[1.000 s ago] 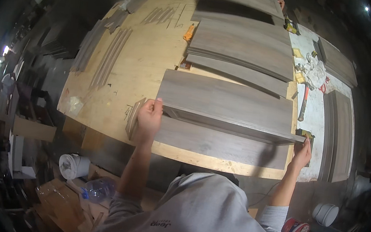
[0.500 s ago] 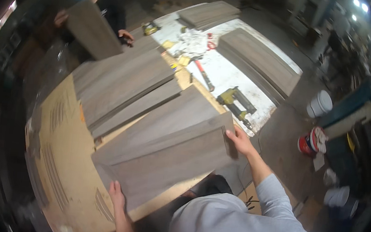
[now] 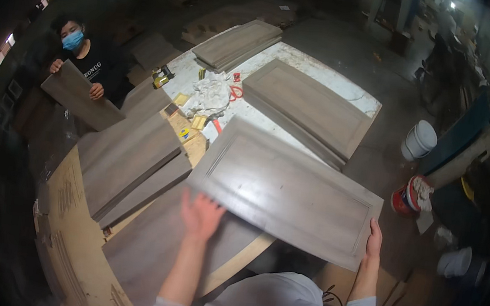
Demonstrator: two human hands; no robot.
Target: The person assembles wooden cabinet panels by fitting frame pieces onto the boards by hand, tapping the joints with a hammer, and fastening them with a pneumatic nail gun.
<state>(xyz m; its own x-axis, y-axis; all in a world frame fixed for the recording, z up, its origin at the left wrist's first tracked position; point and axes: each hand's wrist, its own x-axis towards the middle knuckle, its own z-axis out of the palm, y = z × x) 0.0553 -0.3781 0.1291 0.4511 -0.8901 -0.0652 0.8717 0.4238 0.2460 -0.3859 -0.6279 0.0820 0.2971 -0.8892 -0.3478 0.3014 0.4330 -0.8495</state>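
A grey-brown cabinet door (image 3: 289, 189) with a recessed panel and a grooved frame is held tilted over the near part of the table, its face catching the light. My right hand (image 3: 373, 241) grips its right end, the fingers partly hidden behind it. At the door's lower left edge, my left hand (image 3: 202, 215) supports it, with the fingertips partly out of sight. Another door panel (image 3: 148, 245) lies flat beneath, partly covered by my left forearm. To its left, more brown panels (image 3: 127, 163) are stacked.
Across the white-topped table (image 3: 334, 75) sit a stack of doors (image 3: 308, 109), a farther stack (image 3: 240, 42), a crumpled white cloth (image 3: 210, 95) and yellow sanding blocks (image 3: 198, 122). A masked co-worker (image 3: 98, 77) holds a panel (image 3: 80, 96). Buckets (image 3: 421, 140) stand on the floor at right.
The held door has been lifted and swung up to the right off the panel beneath. My left hand moved from its left end to the lower edge. The co-worker's panel is lower.
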